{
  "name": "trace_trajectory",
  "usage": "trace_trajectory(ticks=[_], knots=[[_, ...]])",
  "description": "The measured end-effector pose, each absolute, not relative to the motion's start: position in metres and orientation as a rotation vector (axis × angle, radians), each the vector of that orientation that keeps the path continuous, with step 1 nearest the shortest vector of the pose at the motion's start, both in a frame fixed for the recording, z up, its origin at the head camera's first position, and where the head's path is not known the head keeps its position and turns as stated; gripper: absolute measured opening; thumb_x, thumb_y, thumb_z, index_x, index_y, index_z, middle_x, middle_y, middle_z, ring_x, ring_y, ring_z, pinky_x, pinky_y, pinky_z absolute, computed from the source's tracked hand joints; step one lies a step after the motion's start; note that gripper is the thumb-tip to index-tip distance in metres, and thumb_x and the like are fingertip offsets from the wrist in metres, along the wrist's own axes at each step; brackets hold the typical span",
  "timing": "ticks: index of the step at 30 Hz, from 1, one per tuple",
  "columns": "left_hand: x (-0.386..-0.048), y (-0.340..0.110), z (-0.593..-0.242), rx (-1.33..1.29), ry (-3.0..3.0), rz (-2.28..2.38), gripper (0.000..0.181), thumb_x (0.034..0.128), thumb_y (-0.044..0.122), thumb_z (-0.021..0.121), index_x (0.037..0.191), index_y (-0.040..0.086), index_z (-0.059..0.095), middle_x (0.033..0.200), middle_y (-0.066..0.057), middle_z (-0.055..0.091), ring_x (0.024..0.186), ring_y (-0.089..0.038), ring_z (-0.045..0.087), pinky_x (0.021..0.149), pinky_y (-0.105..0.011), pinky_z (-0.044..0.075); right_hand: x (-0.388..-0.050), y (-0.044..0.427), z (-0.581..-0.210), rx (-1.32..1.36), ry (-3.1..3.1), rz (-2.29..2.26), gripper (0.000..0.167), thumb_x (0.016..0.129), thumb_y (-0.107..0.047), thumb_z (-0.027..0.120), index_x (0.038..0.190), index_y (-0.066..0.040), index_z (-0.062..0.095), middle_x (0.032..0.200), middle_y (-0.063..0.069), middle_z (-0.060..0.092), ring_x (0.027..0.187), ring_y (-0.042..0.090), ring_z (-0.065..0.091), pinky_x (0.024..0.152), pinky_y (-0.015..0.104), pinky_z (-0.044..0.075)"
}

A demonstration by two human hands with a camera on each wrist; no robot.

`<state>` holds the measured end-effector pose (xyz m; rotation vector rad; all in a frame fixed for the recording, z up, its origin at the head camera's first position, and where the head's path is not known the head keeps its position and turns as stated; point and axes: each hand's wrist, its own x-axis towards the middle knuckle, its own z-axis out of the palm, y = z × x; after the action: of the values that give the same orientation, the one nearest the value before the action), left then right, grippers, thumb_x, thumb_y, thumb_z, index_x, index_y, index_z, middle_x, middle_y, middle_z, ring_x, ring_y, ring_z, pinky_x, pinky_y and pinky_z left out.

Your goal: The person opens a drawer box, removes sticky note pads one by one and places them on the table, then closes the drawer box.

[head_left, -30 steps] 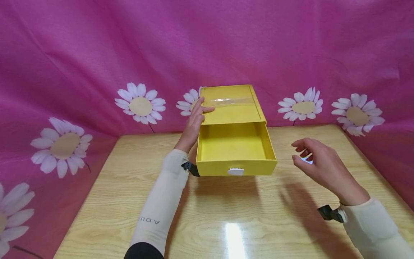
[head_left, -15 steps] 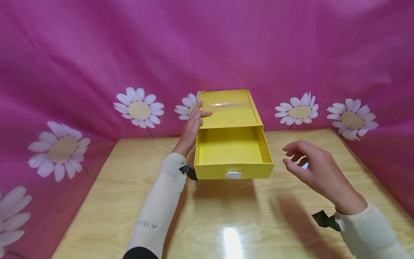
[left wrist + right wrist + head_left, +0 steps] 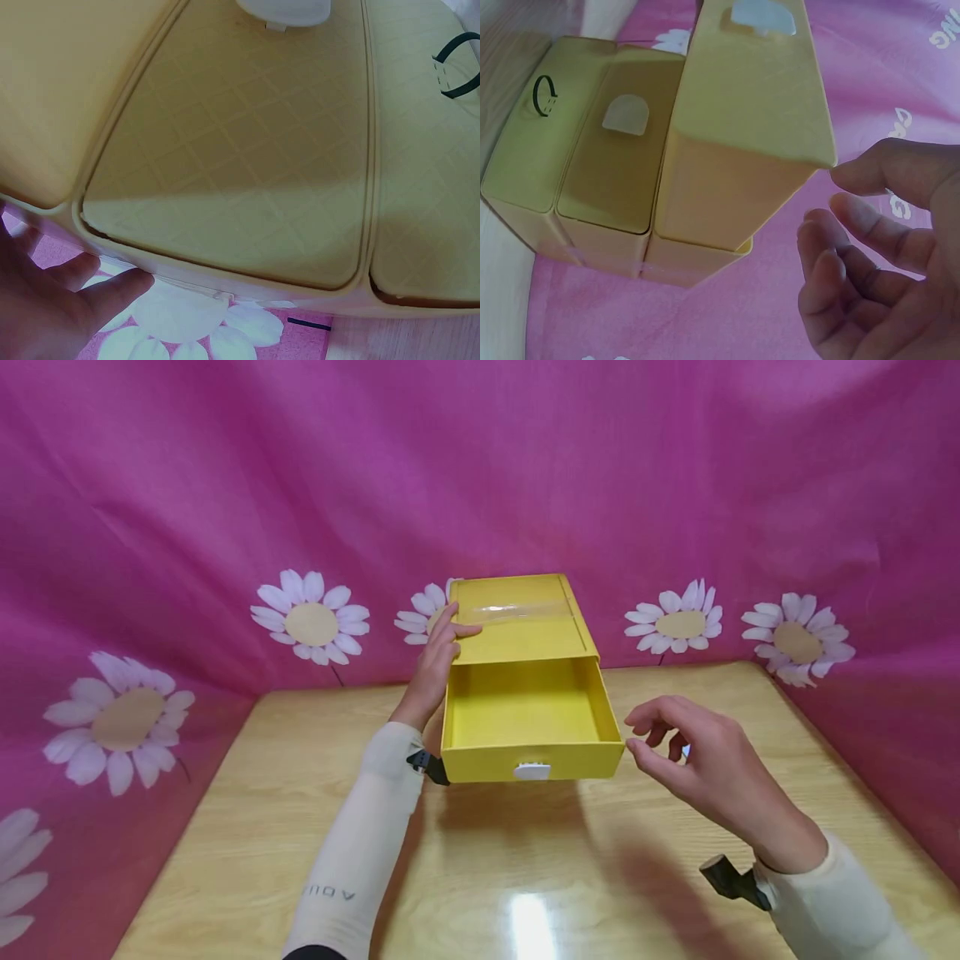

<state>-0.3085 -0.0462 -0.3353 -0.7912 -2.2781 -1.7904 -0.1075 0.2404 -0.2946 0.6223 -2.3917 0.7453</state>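
While the fingers of the left hand [image 3: 435,672] lie spread against the left side and top edge of the yellow drawer unit [image 3: 517,639], those of the right hand [image 3: 701,760] are loosely curved, with a gap between thumb and index fingertip. The right thumb is at the front right corner of the top drawer [image 3: 480,765]; whether it makes contact cannot be determined. The top drawer is a thin-walled, rectangular tray, pulled well out, with a rounded white tab [image 3: 532,772] centred on its front. A strip of clear, glossy tape [image 3: 517,612] crosses the unit's smooth upper panel. Below, the middle drawer [image 3: 607,184] and bottom drawer [image 3: 525,161] are closed; the middle front carries an embossed diamond grid, the bottom one a black loop [image 3: 469,37]. The unit stands at the rear of the wood-grained worktop [image 3: 300,793], before a magenta fabric backdrop [image 3: 480,468] printed with white daisies [image 3: 311,624]. Compared with one second earlier, the right hand has moved from well clear of the drawer to its corner; the left hand and drawer extension appear unchanged.
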Motion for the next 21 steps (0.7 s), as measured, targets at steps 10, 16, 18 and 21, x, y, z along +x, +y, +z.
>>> trace_trajectory(ticks=[10,16,18,21], knots=[[-0.307,-0.049,-0.335,-0.772,-2.293,-1.782,0.045,0.0907,0.021,0.032,0.123,0.013,0.062,0.160,0.008,0.016,0.143,-0.004,0.012,0.115,-0.045,0.015,-0.098,0.228,-0.289,0.696,-2.350,0.754,0.028,0.072,-0.003,0.077,0.094,-0.018,0.066,0.081,-0.017,0.056,0.069,-0.003,0.048,0.051,0.014,0.040],[-0.308,-0.046,-0.336,-0.795,-2.285,-1.769,0.046,0.0901,0.021,0.031,0.122,0.011,0.062,0.160,0.007,0.017,0.143,-0.004,0.011,0.114,-0.045,0.015,-0.090,0.218,-0.288,0.787,-2.317,0.803,0.027,0.073,-0.002,0.075,0.093,-0.018,0.066,0.082,-0.017,0.058,0.070,-0.003,0.048,0.052,0.013,0.039],[-0.309,-0.046,-0.336,-0.800,-2.275,-1.771,0.046,0.0900,0.021,0.031,0.122,0.010,0.062,0.160,0.006,0.017,0.143,-0.005,0.011,0.114,-0.046,0.015,-0.089,0.214,-0.288,0.813,-2.317,0.823,0.027,0.074,-0.002,0.074,0.093,-0.018,0.066,0.082,-0.018,0.059,0.068,-0.003,0.049,0.051,0.013,0.038],[-0.310,-0.046,-0.336,-0.797,-2.266,-1.771,0.046,0.0896,0.020,0.031,0.122,0.009,0.062,0.160,0.006,0.018,0.143,-0.004,0.011,0.114,-0.044,0.015,-0.088,0.209,-0.288,0.826,-2.338,0.832,0.027,0.075,-0.003,0.074,0.094,-0.020,0.067,0.081,-0.020,0.059,0.063,-0.003,0.047,0.050,0.012,0.036]])
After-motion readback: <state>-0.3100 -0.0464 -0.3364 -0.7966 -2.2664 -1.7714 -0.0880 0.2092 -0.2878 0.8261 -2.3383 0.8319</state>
